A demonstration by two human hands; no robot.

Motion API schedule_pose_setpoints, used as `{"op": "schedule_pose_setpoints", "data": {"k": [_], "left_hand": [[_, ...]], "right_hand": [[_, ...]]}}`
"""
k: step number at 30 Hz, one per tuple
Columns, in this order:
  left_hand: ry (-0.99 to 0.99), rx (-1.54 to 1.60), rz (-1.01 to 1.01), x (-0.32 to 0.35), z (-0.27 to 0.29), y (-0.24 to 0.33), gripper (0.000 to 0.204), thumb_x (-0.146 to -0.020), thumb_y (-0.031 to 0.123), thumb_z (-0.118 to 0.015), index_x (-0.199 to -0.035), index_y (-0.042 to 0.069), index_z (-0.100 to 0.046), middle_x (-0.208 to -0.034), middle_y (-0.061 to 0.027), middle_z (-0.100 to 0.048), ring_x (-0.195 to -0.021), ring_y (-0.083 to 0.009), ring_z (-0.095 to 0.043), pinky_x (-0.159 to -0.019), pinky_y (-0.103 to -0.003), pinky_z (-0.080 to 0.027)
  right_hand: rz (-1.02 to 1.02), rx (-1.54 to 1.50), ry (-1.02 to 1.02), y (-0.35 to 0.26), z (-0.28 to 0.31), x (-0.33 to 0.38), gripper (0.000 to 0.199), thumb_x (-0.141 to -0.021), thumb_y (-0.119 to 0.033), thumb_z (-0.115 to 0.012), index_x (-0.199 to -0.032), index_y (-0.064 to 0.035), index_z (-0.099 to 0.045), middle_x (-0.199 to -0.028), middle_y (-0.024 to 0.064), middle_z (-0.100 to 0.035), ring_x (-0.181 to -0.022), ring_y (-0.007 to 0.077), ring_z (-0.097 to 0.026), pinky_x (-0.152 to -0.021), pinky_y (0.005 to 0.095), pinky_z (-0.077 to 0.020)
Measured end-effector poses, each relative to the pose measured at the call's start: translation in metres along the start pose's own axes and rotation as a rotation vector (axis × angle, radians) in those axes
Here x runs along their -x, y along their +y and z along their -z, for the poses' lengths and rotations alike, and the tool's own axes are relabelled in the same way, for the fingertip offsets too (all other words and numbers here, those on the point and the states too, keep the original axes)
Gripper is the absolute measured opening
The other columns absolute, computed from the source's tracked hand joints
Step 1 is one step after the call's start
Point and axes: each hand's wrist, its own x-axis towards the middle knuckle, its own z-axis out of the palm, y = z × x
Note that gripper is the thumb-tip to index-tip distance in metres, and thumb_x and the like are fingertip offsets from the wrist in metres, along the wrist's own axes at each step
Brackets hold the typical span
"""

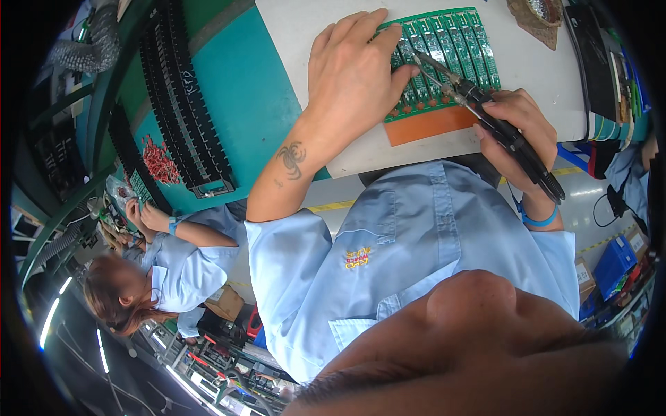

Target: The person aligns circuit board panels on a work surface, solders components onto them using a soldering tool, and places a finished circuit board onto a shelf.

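The green circuit panel (pixel 444 55) is crowded: the left hand (pixel 350 76) lies over its left end and the soldering iron (pixel 496 125), gripped by the right hand (pixel 517 128), slants across its near right corner. Bare white mat (pixel 534 62) shows right of the panel. Black component trays (pixel 184 104) and a red parts pile (pixel 159 161) block the left, with teal bench (pixel 253 97) open between.

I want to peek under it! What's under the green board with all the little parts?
An orange mat sticks out below the green circuit board, and both lie on a white work surface. The left hand covers the board's left end, so that part is hidden.
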Motion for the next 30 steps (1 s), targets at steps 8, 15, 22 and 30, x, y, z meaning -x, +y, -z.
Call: {"op": "schedule_pose_setpoints", "data": {"k": [8,15,22,30], "left_hand": [[-0.008,0.017,0.026,0.002,-0.005,-0.005,0.047,-0.085,0.02,-0.078,-0.124,-0.005,-0.068,-0.138,-0.0214,-0.062,-0.128,-0.0357,-0.058,-0.111,-0.042,-0.043],[0.101,0.086,-0.061,0.007,-0.022,-0.021,0.047,-0.086,0.021,-0.077,-0.124,-0.004,-0.068,-0.141,-0.0215,-0.06,-0.13,-0.0361,-0.057,-0.113,-0.045,-0.041],[0.182,0.056,-0.108,0.011,-0.021,-0.027,0.046,-0.088,0.022,-0.077,-0.124,-0.004,-0.068,-0.144,-0.0212,-0.058,-0.132,-0.0362,-0.055,-0.116,-0.049,-0.039],[0.055,0.073,-0.024,0.013,-0.005,-0.017,0.044,-0.088,0.021,-0.076,-0.123,-0.005,-0.068,-0.145,-0.0211,-0.058,-0.133,-0.036,-0.055,-0.116,-0.049,-0.039]], "right_hand": [[-0.01,-0.018,0.031,-0.003,0.002,0.006,0.041,-0.067,0.009,-0.076,-0.108,0.0026,-0.073,-0.094,0.0133,-0.075,-0.084,0.0276,-0.066,-0.079,0.0359,-0.0544],[0.022,-0.003,0.027,-0.005,0.001,0.006,0.043,-0.067,0.009,-0.076,-0.109,0.0025,-0.072,-0.094,0.0138,-0.074,-0.084,0.0288,-0.066,-0.08,0.0369,-0.0549],[0.018,-0.011,0.009,-0.005,-0.003,0.002,0.042,-0.068,0.009,-0.076,-0.109,0.0026,-0.072,-0.093,0.0137,-0.074,-0.084,0.0285,-0.066,-0.08,0.0367,-0.0548],[-0.005,-0.018,-0.026,-0.002,-0.007,-0.004,0.041,-0.069,0.009,-0.077,-0.109,0.0027,-0.073,-0.093,0.0136,-0.074,-0.083,0.0272,-0.066,-0.08,0.036,-0.0543]]}}
